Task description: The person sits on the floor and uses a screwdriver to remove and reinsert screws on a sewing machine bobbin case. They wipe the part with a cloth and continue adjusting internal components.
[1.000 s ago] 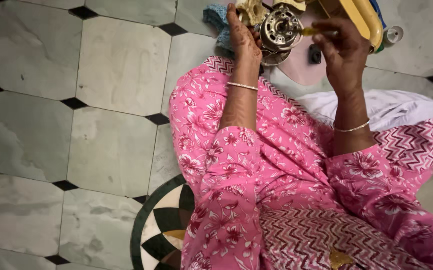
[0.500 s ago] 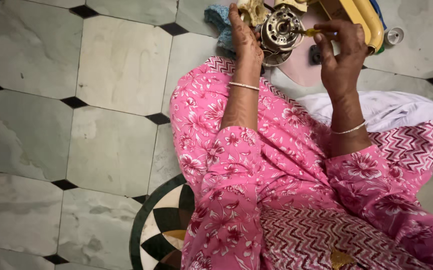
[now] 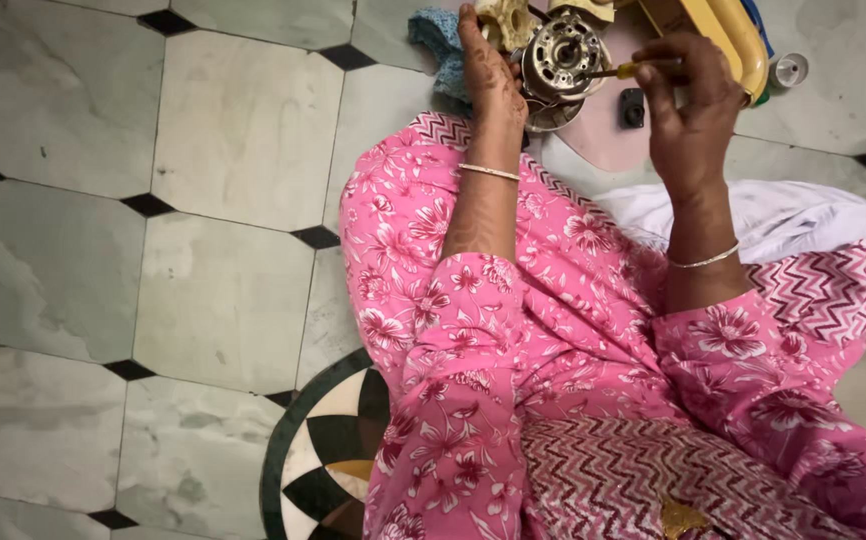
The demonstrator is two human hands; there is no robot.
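A round metal motor part (image 3: 563, 58) with a shiny bearing hub sits at the top of the view, above my knee in pink floral cloth. My left hand (image 3: 491, 72) grips its left side and steadies it. My right hand (image 3: 691, 105) is closed on a thin screwdriver (image 3: 621, 71) with a yellow handle; its tip points left into the motor part. A bangle circles each wrist. The top of the motor part is cut off by the frame edge.
A blue cloth (image 3: 440, 38) lies left of the motor. A yellow plastic housing (image 3: 723, 35), a small black part (image 3: 632, 107), a small round white cap (image 3: 787, 70) and white cloth (image 3: 803, 215) lie on the marble tile floor (image 3: 223, 130).
My right hand has shifted slightly right and down with the screwdriver. The left hand stays on the motor part.
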